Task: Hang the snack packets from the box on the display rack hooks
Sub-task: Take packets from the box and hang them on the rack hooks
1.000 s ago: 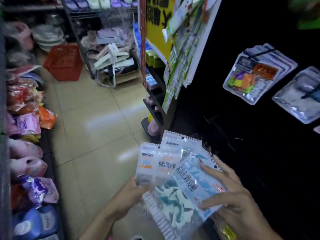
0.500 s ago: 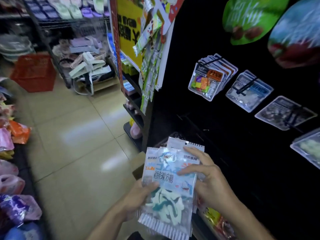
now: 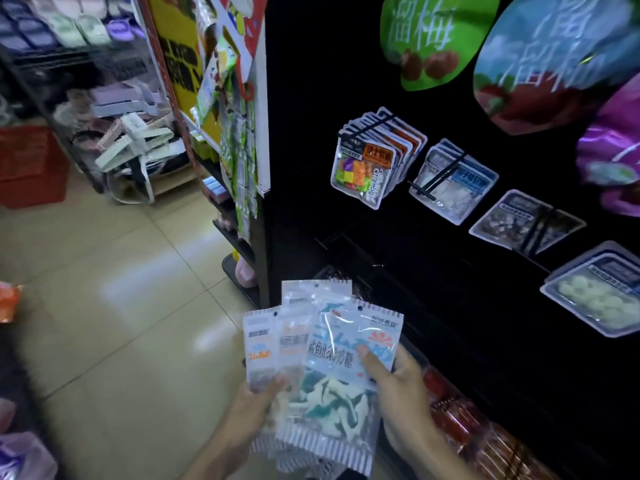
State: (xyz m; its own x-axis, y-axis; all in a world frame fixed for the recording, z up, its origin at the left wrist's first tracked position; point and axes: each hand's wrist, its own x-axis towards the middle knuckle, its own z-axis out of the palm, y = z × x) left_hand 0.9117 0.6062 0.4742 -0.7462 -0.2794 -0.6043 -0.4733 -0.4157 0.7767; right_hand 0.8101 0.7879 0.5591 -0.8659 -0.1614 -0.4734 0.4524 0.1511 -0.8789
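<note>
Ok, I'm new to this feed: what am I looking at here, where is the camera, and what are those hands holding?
There is no machine here: these are a person's two bare hands. The single picture comes from a wide-angle camera worn on the head, looking forward and down in a shop aisle. The left hand grips a fanned bunch of clear plastic snack packets with white and blue print from below. The right hand pinches the front packet, thumb on its face. To the right stands a dark display rack with small clear packets already hanging on black hooks. Behind lies a beige tiled floor. No box is visible in this view.
</note>
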